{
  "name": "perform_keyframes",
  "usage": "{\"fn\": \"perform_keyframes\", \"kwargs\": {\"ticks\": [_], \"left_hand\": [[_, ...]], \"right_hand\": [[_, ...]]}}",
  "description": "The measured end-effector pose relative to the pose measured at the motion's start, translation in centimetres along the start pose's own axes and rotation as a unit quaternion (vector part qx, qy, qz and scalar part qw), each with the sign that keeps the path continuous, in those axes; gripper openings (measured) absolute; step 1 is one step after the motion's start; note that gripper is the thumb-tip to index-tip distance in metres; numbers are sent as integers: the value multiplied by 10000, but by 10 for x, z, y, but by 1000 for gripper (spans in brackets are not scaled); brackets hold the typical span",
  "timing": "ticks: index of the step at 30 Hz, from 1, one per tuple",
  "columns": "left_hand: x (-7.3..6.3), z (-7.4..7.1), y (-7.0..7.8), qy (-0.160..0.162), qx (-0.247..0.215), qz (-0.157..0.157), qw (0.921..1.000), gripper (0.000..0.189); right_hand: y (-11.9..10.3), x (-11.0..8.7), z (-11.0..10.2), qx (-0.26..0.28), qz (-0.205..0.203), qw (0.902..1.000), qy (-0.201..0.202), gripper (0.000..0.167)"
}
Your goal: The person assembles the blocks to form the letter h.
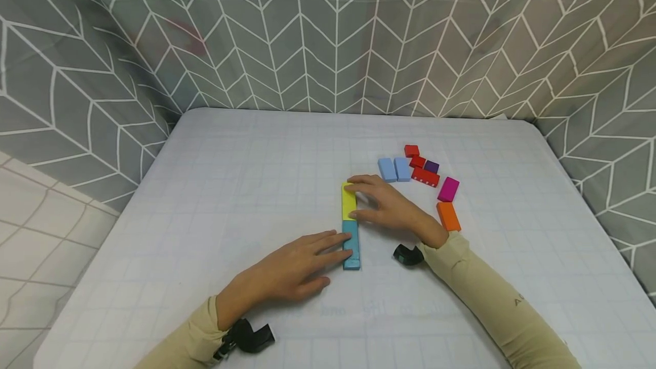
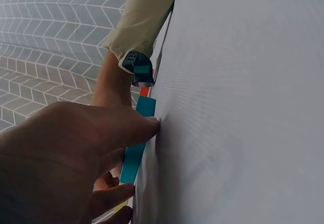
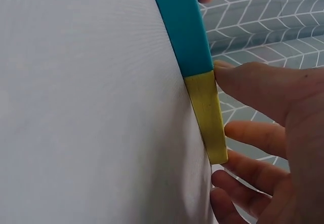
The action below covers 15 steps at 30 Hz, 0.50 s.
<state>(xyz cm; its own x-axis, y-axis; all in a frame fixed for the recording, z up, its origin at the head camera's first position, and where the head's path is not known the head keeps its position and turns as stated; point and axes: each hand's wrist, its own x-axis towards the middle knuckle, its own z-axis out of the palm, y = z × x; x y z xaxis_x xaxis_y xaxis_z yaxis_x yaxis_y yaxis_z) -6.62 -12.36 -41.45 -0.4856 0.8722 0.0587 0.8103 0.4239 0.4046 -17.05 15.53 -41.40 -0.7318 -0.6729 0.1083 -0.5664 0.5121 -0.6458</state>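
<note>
A yellow block (image 1: 348,203) and a longer teal block (image 1: 355,244) lie end to end in one straight line on the white-covered table. My right hand (image 1: 390,205) is beside the yellow block, its thumb at the end by the teal one and its fingertips toward the far end. In the right wrist view, the two blocks meet without a visible gap. My left hand (image 1: 292,266) has its fingers spread, with fingertips on the teal block and the thumb apart from it in the head view.
Behind my right hand lie two light blue blocks (image 1: 386,169), several red blocks (image 1: 425,177) and a purple block (image 1: 431,167). A magenta block (image 1: 448,189) and an orange block (image 1: 448,216) lie near the right wrist. A patterned curtain (image 1: 318,33) hangs behind the table.
</note>
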Motion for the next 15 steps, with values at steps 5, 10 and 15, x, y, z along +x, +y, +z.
{"fn": "perform_keyframes", "kwargs": {"ticks": [5,10,15], "left_hand": [[0,0,0,15,-14,19,10000,61],[0,0,0,-11,-24,-2,10000,61],[-1,0,0,-39,9,-13,10000,61]], "right_hand": [[-3,-3,-6,-210,126,9996,148,58],[-5,-11,-13,-126,217,9982,536,51],[-5,-20,-20,-206,45,9947,1008,48]]}}
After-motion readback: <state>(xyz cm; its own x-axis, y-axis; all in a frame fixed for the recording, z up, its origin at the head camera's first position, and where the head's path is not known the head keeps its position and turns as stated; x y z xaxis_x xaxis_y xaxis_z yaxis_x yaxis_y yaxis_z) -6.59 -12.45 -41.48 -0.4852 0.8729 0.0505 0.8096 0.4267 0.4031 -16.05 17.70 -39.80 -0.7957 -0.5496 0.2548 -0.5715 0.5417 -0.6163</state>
